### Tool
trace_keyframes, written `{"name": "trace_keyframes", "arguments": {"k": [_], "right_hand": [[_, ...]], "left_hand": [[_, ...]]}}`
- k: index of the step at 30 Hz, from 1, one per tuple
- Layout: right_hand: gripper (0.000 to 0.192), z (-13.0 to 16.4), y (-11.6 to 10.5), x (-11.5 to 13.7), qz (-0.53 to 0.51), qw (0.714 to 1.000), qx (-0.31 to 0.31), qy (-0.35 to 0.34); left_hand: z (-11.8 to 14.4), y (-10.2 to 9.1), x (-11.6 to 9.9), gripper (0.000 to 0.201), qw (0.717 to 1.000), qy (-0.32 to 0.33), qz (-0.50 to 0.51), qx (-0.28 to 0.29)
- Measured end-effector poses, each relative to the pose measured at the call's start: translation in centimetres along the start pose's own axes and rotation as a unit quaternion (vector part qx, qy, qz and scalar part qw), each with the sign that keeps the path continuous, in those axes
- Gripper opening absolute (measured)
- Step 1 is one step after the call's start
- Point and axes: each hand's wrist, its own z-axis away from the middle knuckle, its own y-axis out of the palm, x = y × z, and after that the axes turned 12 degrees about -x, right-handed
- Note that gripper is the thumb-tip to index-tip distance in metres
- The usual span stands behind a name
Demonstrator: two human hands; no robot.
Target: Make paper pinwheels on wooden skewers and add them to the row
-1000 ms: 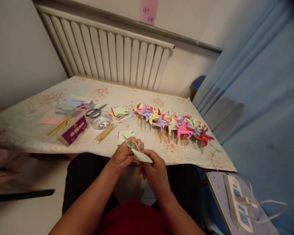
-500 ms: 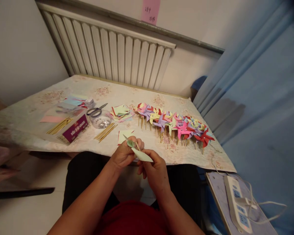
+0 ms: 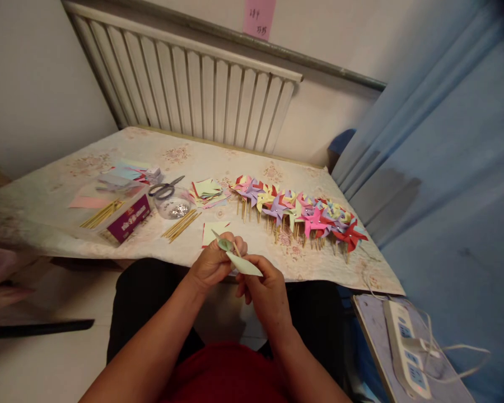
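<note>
My left hand [image 3: 212, 264] is closed on a pale green paper pinwheel [image 3: 244, 265], its blades sticking out past the fingers on both sides. A thin wooden stick [image 3: 237, 249] shows between the fingers, behind the paper. Against the pinwheel's right blade, my right hand [image 3: 265, 284] has its fingers pressed together; its fingertips are partly hidden under the paper. Just beyond the hands lies a pale green paper square [image 3: 212, 229] with a red edge showing beneath. To the right stands a dense group of finished pinwheels [image 3: 296, 210] in several colours on sticks.
On the left are a clear box with a purple label [image 3: 130, 218], loose sticks [image 3: 180, 226], a round tub of small silvery pieces [image 3: 179, 209], scissors [image 3: 163, 191] and stacked paper squares [image 3: 208, 190]. A power strip [image 3: 407, 350] with a cable sits at right.
Almost nothing differs. The pinwheel and both hands hold nearly the same pose, with only a tiny shift of the paper and the view.
</note>
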Motion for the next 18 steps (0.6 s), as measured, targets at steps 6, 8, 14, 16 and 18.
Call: {"name": "trace_keyframes", "arguments": {"k": [6,8,14,16,18], "right_hand": [[0.017,-0.02,-0.02,-0.07,-0.004,1.000,-0.006,0.000],[0.018,-0.02,-0.07,-0.02,-0.001,1.000,-0.004,-0.001],[0.016,-0.05,-0.16,-0.01,-0.002,1.000,-0.006,0.001],[0.016,-0.09,-0.17,-0.07,-0.004,1.000,-0.006,0.004],[0.017,-0.12,-0.19,-0.15,-0.006,1.000,-0.007,0.003]], "left_hand": [[-0.02,0.02,0.02,0.028,1.000,-0.005,0.003,-0.003],[0.00,0.03,0.03,0.028,1.000,-0.005,0.001,-0.005],[0.03,-0.04,0.07,0.027,1.000,0.003,-0.005,0.007],[0.02,-0.06,0.09,0.028,1.000,0.005,-0.008,0.006],[0.01,-0.08,0.13,0.029,1.000,0.004,-0.012,0.003]]}}
